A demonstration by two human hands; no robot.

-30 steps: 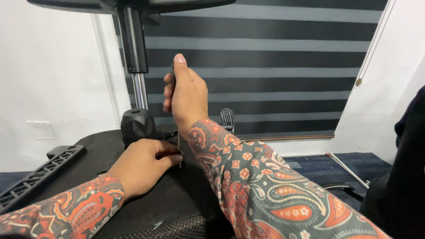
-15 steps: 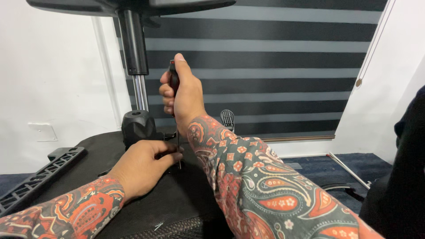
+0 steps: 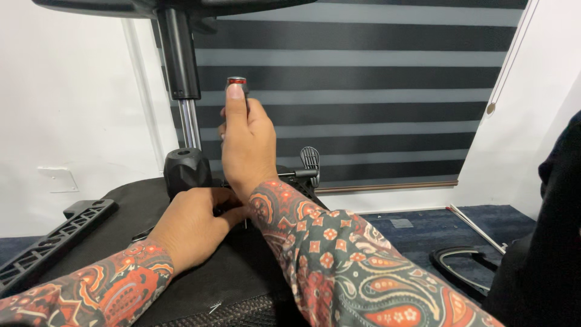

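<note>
No packages, labels, signs or screens show anywhere in this view. The nearest thing to one is a small blank white plate fixed low on the white wall, left of the chair's chrome gas column and above the black ribbed plastic part; it is rectangular and carries no visible marking.

Office room, striped roller blind, blue carpet floor, upturned office chair, white walls
</note>
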